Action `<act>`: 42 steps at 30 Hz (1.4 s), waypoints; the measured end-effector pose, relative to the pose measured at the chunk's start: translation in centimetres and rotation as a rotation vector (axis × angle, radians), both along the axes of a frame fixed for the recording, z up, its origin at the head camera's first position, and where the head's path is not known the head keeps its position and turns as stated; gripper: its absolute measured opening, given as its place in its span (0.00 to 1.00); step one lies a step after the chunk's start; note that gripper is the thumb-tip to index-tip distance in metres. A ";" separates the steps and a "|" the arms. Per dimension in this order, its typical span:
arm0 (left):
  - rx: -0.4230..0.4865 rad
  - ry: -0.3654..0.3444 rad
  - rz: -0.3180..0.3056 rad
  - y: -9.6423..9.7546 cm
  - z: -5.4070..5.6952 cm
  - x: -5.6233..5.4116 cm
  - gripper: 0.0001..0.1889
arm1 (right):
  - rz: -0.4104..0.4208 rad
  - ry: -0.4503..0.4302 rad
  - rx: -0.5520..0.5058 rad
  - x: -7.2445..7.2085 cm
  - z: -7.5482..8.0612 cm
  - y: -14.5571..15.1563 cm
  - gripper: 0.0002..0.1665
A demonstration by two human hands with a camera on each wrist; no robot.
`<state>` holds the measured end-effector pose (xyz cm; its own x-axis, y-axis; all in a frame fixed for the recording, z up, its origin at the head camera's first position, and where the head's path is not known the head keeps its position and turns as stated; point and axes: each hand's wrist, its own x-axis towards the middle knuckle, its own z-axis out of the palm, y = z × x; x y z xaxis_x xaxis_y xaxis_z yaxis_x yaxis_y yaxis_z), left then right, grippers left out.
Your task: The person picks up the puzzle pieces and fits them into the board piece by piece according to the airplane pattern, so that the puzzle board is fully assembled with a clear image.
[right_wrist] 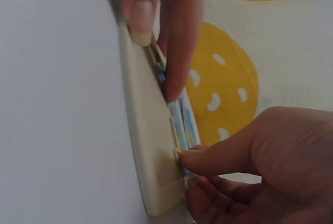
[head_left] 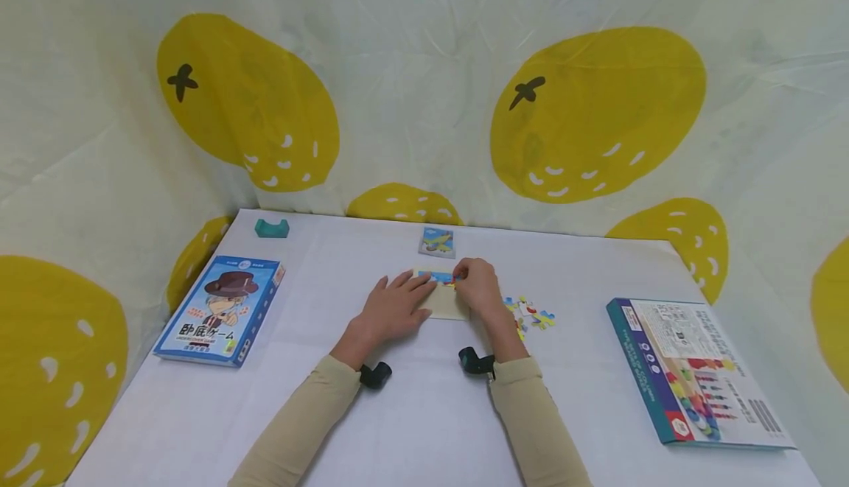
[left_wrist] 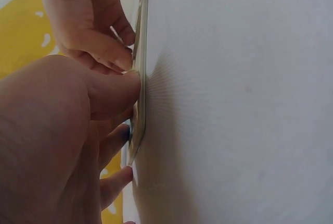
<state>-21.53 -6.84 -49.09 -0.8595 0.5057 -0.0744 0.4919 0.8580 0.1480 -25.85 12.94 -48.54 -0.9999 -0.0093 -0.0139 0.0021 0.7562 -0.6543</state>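
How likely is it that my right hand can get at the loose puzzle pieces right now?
Probably yes: the loose puzzle pieces lie close beside the right hand, with nothing visible between them, though that hand seems occupied at the puzzle tray.

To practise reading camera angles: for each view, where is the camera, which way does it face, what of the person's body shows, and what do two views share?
Head: worn on the head, facing forward and down at the puzzle board; left hand, right hand and sleeves show.
Left wrist: worn there, facing the board's edge; left hand near, right hand beyond.
Right wrist: worn there, facing across the board; both hands show.
Shared: both wrist views show the board, tabletop and patterned backdrop.
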 end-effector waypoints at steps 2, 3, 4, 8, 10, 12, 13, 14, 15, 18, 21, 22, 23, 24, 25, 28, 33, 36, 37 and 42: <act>0.003 -0.003 -0.001 0.0 0.1 0.0 0.31 | 0.039 -0.016 0.014 0.1 0.2 0.2 0.13; 0.003 -0.005 -0.001 0.0 0.1 0.0 0.31 | 0.053 -0.023 0.019 0.1 0.2 0.3 0.13; 0.004 -0.008 0.000 0.0 0.1 0.0 0.31 | 0.066 -0.025 0.025 0.1 0.3 0.4 0.13; 0.009 -0.023 -0.002 -0.1 0.3 0.0 0.31 | 0.092 -0.022 0.034 0.2 0.2 0.7 0.13; 0.019 -0.035 -0.003 -0.2 0.3 0.0 0.32 | 0.099 -0.020 0.046 0.2 0.0 0.8 0.13; 0.033 -0.048 -0.004 -0.2 0.4 0.1 0.32 | 0.099 -0.017 0.056 0.4 -0.2 0.7 0.13; 0.039 -0.058 0.001 -0.3 0.5 0.1 0.32 | 0.098 -0.015 0.059 0.4 -0.2 0.7 0.13; 0.042 -0.062 0.007 -0.4 0.4 0.1 0.32 | 0.095 -0.015 0.057 0.5 -0.3 0.7 0.13; 0.044 -0.068 0.014 -0.5 0.4 0.1 0.33 | 0.090 -0.012 0.051 0.6 -0.3 0.6 0.12; 0.061 -0.078 0.034 -0.8 0.5 0.1 0.33 | 0.078 -0.005 0.028 0.9 -0.2 0.7 0.12; 0.064 -0.081 0.037 -1.1 0.7 0.2 0.33 | 0.074 0.002 0.016 0.9 -0.3 0.8 0.11; 0.066 -0.083 0.037 -1.1 0.8 0.2 0.33 | 0.073 0.005 0.015 0.9 -0.4 0.8 0.11; 0.060 -0.083 0.035 -1.2 0.7 0.3 0.32 | 0.074 0.009 0.016 0.9 -0.4 0.9 0.10; 0.060 -0.081 0.034 -1.3 0.7 0.3 0.32 | 0.076 0.014 0.017 0.9 -0.4 0.9 0.10; 0.055 -0.078 0.034 -1.3 0.7 0.4 0.32 | 0.080 0.016 0.017 0.9 -0.4 0.9 0.10; 0.054 -0.069 0.039 -1.5 0.7 0.4 0.32 | 0.110 0.028 0.024 1.0 -0.2 1.1 0.10; 0.076 -0.063 0.037 -1.7 0.5 0.5 0.31 | 0.197 0.022 -0.011 1.2 0.4 2.1 0.12; 0.081 -0.062 0.033 -1.7 0.5 0.6 0.31 | 0.212 0.009 -0.021 1.3 0.7 3.3 0.14; 0.080 -0.061 0.033 -1.7 0.5 0.6 0.31 | 0.206 0.003 -0.023 1.3 0.7 3.7 0.14; 0.082 -0.058 0.034 -1.8 0.6 0.6 0.32 | 0.157 -0.013 -0.043 1.5 1.2 6.0 0.15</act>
